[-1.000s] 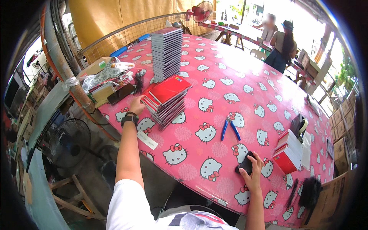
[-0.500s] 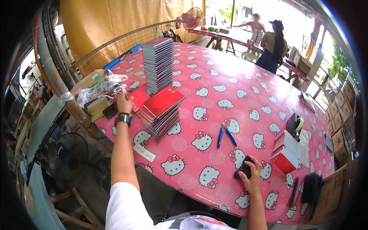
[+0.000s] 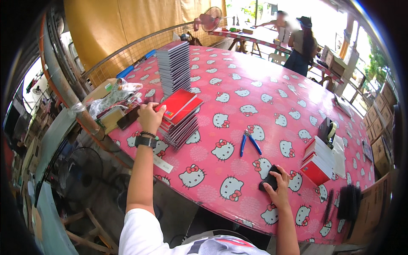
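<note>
A red-covered notebook [image 3: 175, 104] lies skewed on top of the shorter stack of spiral-bound notebooks [image 3: 182, 132]. My left hand [image 3: 151, 117] grips its left edge, with the thumb on the cover. Behind this pile stands a taller stack of spiral notebooks [image 3: 174, 68]. On the right, my right hand [image 3: 279, 187] is closed around a small black block-like object [image 3: 268, 180] resting on the table; its exact kind is hidden by my fingers. Blue-handled pliers [image 3: 250, 143] lie between the notebooks and my right hand, jaws pointing away from me.
Red-covered paper blocks [image 3: 318, 163] stand at right beside a black tape dispenser [image 3: 327, 132]. Black binding coils [image 3: 348, 203] lie near a cardboard box [image 3: 369, 212]. Plastic wrap [image 3: 121, 91] and a dark phone-like object [image 3: 128, 118] sit left. Two people work at a far table.
My left hand has moved right from beside the pile, bringing a red notebook onto the shorter stack. My right hand stays on the black object.
</note>
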The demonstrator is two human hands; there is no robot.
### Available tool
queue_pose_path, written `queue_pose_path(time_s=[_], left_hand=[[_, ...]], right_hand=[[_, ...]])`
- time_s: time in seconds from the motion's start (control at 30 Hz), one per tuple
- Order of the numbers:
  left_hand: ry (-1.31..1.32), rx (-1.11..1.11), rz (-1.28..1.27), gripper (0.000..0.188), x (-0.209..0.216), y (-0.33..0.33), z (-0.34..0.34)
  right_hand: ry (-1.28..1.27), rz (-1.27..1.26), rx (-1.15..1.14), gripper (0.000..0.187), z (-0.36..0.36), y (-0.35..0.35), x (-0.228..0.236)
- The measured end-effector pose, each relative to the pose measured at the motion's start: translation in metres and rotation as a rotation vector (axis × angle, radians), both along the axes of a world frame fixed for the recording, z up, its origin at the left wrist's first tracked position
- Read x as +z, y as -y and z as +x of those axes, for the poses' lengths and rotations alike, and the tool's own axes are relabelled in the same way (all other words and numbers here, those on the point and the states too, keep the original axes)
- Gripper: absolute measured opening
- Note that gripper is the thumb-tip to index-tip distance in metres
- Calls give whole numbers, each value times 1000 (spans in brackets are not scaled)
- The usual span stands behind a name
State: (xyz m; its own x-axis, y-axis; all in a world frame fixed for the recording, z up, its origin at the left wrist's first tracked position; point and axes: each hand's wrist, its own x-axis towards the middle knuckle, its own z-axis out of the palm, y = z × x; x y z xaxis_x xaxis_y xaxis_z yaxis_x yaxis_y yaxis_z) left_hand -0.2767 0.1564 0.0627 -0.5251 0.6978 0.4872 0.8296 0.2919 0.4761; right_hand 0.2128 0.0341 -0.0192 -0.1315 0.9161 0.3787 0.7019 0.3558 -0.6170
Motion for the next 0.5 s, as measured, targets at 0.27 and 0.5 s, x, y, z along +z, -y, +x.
queue_pose_path(time_s=[0.27, 0.5], left_hand=[[-208, -147, -547, 134, 59, -20, 68], [-190, -241, -781, 134, 62, -28, 47]], right_hand=[[56, 98, -17, 46, -20, -22, 0], [-149, 84, -100, 37, -1, -39, -10]])
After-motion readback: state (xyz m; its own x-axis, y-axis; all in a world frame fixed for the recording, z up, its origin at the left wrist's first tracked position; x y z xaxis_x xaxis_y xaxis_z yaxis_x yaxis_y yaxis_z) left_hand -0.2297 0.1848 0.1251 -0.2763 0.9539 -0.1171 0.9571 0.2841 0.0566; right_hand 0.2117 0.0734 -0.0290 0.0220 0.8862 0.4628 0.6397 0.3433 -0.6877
